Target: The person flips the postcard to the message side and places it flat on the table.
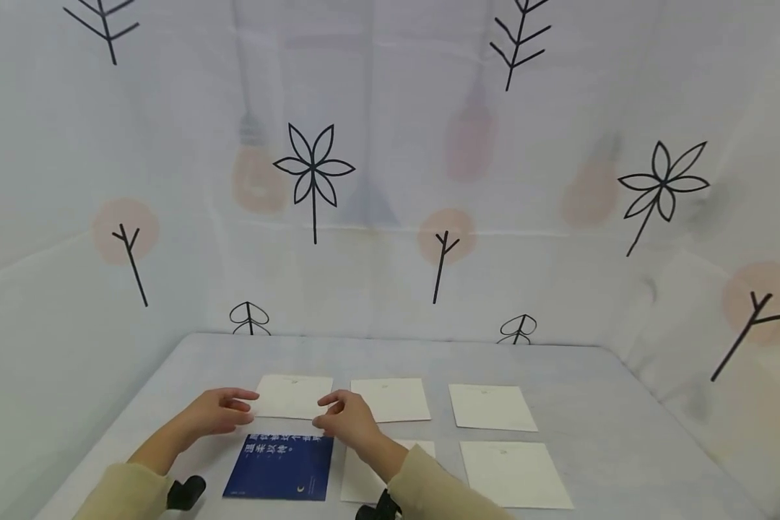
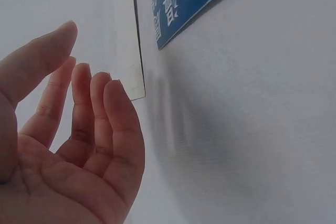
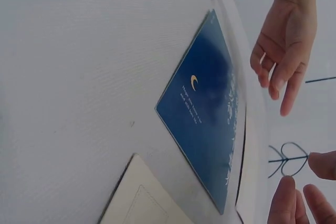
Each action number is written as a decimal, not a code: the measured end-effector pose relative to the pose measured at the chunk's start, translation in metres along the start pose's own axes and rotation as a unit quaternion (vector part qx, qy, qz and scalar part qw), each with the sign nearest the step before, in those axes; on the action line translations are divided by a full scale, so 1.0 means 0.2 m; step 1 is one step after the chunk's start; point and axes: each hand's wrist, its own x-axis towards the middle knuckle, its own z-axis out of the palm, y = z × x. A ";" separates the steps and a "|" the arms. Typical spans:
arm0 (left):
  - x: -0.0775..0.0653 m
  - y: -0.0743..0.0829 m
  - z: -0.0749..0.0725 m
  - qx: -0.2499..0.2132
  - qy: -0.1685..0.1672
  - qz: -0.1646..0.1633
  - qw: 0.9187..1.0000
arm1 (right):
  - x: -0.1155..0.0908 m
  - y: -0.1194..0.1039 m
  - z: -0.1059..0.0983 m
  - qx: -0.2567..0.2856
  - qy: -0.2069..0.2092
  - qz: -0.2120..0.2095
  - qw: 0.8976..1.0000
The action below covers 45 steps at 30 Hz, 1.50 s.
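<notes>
A blue card [image 1: 279, 469] with white characters and a small yellow moon lies flat at the front left of the table. My left hand [image 1: 217, 413] hovers at the left edge of the back-left cream card [image 1: 292, 396], fingers gently bent and nothing in them. On that card's other side is my right hand [image 1: 351, 417], above the blue card's far right corner. In the right wrist view, its fingers [image 3: 283, 203] and thumb stand apart with nothing between them. The left wrist view shows my left palm and loosely bent fingers [image 2: 123, 108] over the white surface.
Several cream cards lie in two rows: one card [image 1: 393, 401] behind the right hand, one [image 1: 364, 477] partly under the right forearm, and two more [image 1: 492, 408] to the right. A white printed cloth [image 1: 377, 289] hangs behind the table [image 1: 624, 433].
</notes>
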 end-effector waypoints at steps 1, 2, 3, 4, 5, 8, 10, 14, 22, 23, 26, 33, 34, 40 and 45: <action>-0.01 -0.01 0.00 0.001 0.000 -0.002 1.000 | 0.00 0.00 0.00 0.001 -0.001 -0.001 1.000; -0.01 -0.01 0.00 0.005 -0.002 -0.002 1.000 | -0.01 0.01 0.00 0.002 -0.001 -0.003 1.000; -0.02 -0.01 0.00 0.005 -0.003 -0.003 1.000 | -0.01 0.01 0.00 0.003 -0.001 -0.004 1.000; -0.02 -0.02 0.01 0.007 -0.005 -0.002 1.000 | -0.02 0.02 0.00 0.005 0.000 -0.005 1.000; -0.03 -0.02 0.01 0.007 -0.005 -0.002 1.000 | -0.02 0.02 0.00 0.005 0.001 -0.006 1.000; -0.05 -0.02 0.01 0.015 -0.011 0.000 1.000 | -0.03 0.03 -0.01 0.002 0.005 -0.006 1.000; -0.06 -0.03 0.02 0.022 -0.018 0.000 1.000 | -0.03 0.04 -0.01 -0.003 0.005 -0.001 1.000; -0.07 -0.05 0.02 0.034 -0.031 0.003 0.999 | -0.04 0.05 -0.02 -0.008 0.002 0.000 1.000; -0.10 -0.10 0.01 0.058 -0.050 0.028 0.997 | -0.07 0.07 -0.02 -0.036 -0.004 -0.005 0.999; -0.10 -0.11 0.00 0.057 -0.056 0.036 0.996 | -0.07 0.07 -0.02 -0.042 -0.006 -0.003 0.999; -0.11 -0.12 0.00 0.053 -0.072 0.052 0.995 | -0.07 0.09 -0.02 -0.055 -0.013 0.006 0.998; -0.13 -0.14 0.01 0.095 -0.098 0.058 0.989 | -0.07 0.12 -0.01 -0.081 -0.031 0.027 0.996; -0.13 -0.15 0.01 0.103 -0.100 0.058 0.988 | -0.07 0.12 0.00 -0.089 -0.033 0.030 0.995; -0.13 -0.17 0.00 0.115 -0.127 0.063 0.983 | -0.06 0.14 0.00 -0.103 -0.049 0.037 0.993; -0.12 -0.17 0.01 0.123 -0.127 0.065 0.982 | -0.07 0.14 0.00 -0.127 -0.054 0.021 0.990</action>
